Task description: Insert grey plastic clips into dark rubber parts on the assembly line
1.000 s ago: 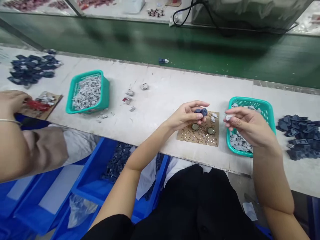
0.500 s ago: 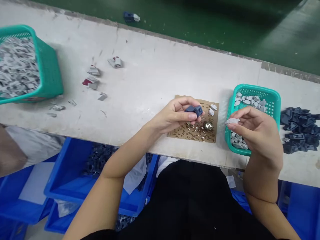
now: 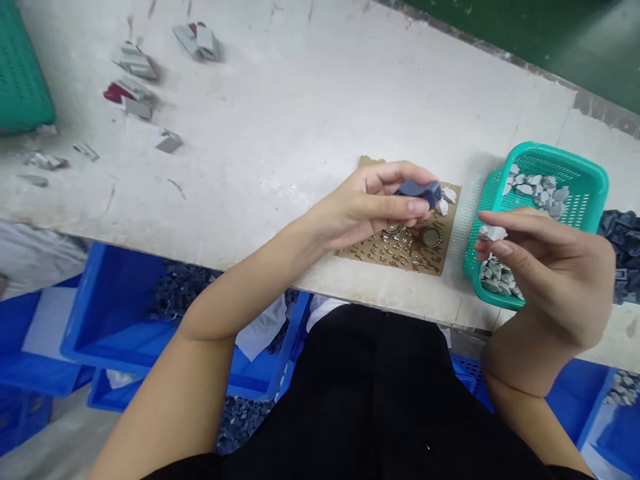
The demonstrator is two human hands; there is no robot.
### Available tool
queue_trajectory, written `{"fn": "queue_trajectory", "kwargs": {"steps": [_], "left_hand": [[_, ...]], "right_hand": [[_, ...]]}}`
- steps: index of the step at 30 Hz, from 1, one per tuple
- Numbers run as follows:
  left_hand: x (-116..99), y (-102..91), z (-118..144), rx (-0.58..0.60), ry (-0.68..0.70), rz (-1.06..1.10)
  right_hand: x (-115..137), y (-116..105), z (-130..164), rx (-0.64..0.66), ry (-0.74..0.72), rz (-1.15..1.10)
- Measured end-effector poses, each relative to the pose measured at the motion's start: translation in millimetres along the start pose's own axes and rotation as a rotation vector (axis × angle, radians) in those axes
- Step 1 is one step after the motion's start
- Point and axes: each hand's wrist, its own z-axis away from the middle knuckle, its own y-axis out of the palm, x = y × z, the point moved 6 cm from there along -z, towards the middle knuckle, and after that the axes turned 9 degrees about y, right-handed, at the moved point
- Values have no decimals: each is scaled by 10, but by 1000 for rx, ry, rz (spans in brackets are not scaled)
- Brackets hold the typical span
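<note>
Head view: the left hand pinches a dark blue plastic housing between thumb and fingers, holding it in the air over the cardboard square that lies near the front edge of the worktop. The right hand grips a small grey insert at its fingertips, lifted in front of the teal basket near the worktop's right end. The two parts are near each other but apart, so by my reading the joining is not yet done.

Small metal pins and two round metal caps lie on the cardboard. Many grey inserts remain in the basket, and a pile of dark blue housings waits at the right edge, so much work seems left.
</note>
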Motion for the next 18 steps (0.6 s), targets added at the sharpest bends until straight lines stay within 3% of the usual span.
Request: {"fn": "queue_trajectory", "kwargs": {"steps": [3,6,10,18], "left_hand": [[-24,-11,-28,-63,3,56],[-46,-34,-55,-159,-3,88],[-76,-59,-60,-208,-8,22],[-108,-53,-10,-132,16,-52]], "right_hand": [[38,2,39,-139,-22,159],[135,114,65,-233,-199,431],[157,337,77,-180,-411,649],[74,433,67,-73,-466,773]]}}
